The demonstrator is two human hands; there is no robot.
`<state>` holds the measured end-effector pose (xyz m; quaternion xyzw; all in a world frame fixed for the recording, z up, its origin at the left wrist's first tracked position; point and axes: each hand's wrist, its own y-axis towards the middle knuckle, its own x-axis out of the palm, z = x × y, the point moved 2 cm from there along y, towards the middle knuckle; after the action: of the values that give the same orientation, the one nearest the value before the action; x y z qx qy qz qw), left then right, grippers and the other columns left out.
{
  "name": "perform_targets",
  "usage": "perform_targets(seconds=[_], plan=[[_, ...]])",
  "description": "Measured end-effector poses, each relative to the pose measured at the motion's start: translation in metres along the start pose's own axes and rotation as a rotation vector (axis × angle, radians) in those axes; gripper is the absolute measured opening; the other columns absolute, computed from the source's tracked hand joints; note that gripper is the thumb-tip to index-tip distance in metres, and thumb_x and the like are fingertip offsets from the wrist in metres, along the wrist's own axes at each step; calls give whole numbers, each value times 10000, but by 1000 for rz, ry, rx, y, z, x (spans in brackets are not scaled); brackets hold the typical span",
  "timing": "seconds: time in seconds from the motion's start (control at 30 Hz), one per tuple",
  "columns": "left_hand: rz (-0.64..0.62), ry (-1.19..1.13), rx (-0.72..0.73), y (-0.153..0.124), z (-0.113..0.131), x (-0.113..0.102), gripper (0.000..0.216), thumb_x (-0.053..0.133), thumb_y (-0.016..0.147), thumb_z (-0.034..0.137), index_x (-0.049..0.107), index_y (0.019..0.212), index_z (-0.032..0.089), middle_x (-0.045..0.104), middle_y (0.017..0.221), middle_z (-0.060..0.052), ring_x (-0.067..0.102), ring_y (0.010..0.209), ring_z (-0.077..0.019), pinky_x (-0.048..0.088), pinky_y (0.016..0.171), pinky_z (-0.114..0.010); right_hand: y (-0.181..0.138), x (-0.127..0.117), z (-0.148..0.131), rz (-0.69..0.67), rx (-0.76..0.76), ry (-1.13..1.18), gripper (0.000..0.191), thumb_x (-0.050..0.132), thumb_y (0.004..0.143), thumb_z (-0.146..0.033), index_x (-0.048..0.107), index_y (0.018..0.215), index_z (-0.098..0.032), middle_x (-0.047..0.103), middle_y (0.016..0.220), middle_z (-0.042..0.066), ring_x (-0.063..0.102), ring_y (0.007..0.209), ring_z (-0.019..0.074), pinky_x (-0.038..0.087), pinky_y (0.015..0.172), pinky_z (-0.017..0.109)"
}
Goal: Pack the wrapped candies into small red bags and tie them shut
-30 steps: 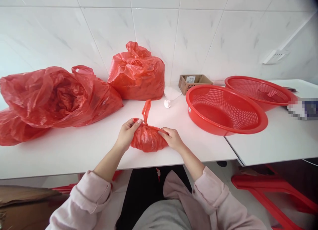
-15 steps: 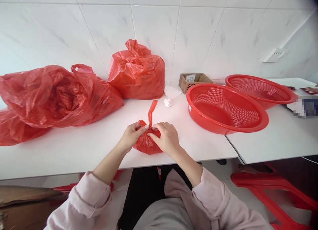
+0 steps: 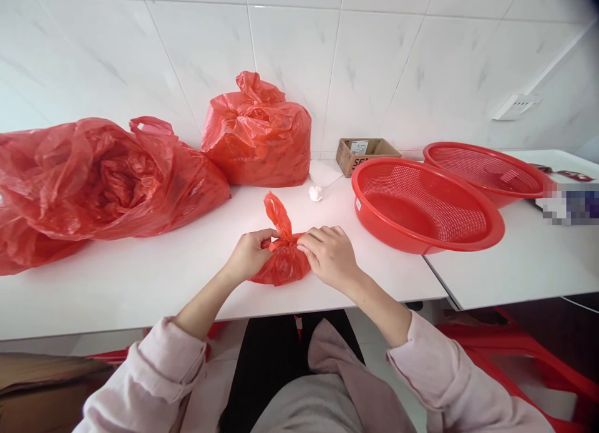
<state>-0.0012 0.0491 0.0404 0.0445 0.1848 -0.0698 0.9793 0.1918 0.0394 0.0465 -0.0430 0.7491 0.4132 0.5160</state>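
Observation:
A small red plastic bag (image 3: pixel 282 266) rests on the white table near its front edge, gathered at the neck, with one loop of film standing up. My left hand (image 3: pixel 251 253) pinches the gathered film on the left side of the neck. On the other side, my right hand (image 3: pixel 330 255) is closed on the film, its fingertips curled at the knot area. What lies inside the bag cannot be made out.
Large red bags (image 3: pixel 116 183) lie at the left, and a full, tied red bag (image 3: pixel 259 140) stands against the wall. A crumpled white tissue (image 3: pixel 316 193), a small cardboard box (image 3: pixel 369 153) and two red baskets, the nearer basket (image 3: pixel 428 208) and farther basket (image 3: pixel 491 171), are behind and right.
My right hand has shifted right, drawing film away from the neck. The upright strip of film now leans left and looks wider. My left hand stays at the bag.

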Motion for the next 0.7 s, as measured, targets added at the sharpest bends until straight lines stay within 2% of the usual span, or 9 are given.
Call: perform_targets(seconds=[0.1, 0.17, 0.23, 0.37, 0.43, 0.5, 0.63, 0.7], plan=[[-37, 0, 12, 1, 0, 2, 156, 699, 726, 333, 738, 820, 214, 621, 612, 36, 550, 579, -158, 420, 594, -272, -2, -2, 2, 23, 58, 112, 183, 491, 955, -240, 649, 869, -206, 679, 878, 41, 547, 785, 185, 360, 712, 339], [-64, -8, 23, 1, 1, 5, 211, 689, 754, 390, 733, 832, 199, 672, 708, 6, 598, 663, -186, 453, 650, -291, -1, -1, 2, 51, 94, 230, 139, 522, 942, -275, 639, 971, -205, 673, 995, 62, 570, 884, 206, 413, 768, 341], [-93, -12, 28, 0, 4, 5, 263, 668, 787, 423, 727, 886, 186, 699, 803, -24, 628, 747, -214, 476, 712, -318, 0, 3, 2, 65, 113, 350, 186, 553, 929, -301, 611, 1078, -205, 660, 1097, 78, 580, 983, 221, 444, 833, 349], [-201, -45, 38, -1, 17, -2, 367, 719, 769, 404, 694, 1087, 220, 701, 1078, -63, 633, 1015, -266, 480, 898, -376, 2, 15, 3, 52, 150, 445, 125, 555, 945, -289, 635, 1003, -211, 709, 986, 38, 622, 880, 190, 449, 818, 339], [-265, -120, 44, 0, 26, -5, 383, 731, 771, 406, 704, 1117, 243, 677, 1187, -66, 599, 1121, -269, 456, 972, -374, 3, 18, 3, 55, 144, 439, 112, 569, 942, -279, 654, 959, -207, 724, 924, 21, 627, 820, 175, 437, 807, 335], [-215, -209, 43, 4, 32, -7, 321, 721, 783, 431, 752, 1029, 227, 704, 1131, -71, 616, 1088, -260, 455, 969, -357, 5, 18, 1, 56, 110, 412, 123, 575, 942, -282, 673, 931, -208, 730, 891, 17, 627, 793, 171, 422, 800, 334], [32, -306, 41, 14, 38, -2, 309, 708, 784, 476, 779, 823, 177, 719, 791, -60, 653, 837, -225, 477, 843, -345, 10, 8, -4, 101, 84, 296, 200, 534, 961, -276, 691, 853, -215, 727, 808, 16, 607, 738, 168, 394, 772, 335], [100, -343, 58, 18, 40, 1, 302, 712, 778, 470, 769, 794, 174, 705, 761, -50, 641, 791, -205, 472, 811, -332, 13, 1, -6, 131, 69, 246, 227, 508, 967, -267, 689, 842, -212, 718, 791, 20, 596, 738, 171, 388, 771, 337]])
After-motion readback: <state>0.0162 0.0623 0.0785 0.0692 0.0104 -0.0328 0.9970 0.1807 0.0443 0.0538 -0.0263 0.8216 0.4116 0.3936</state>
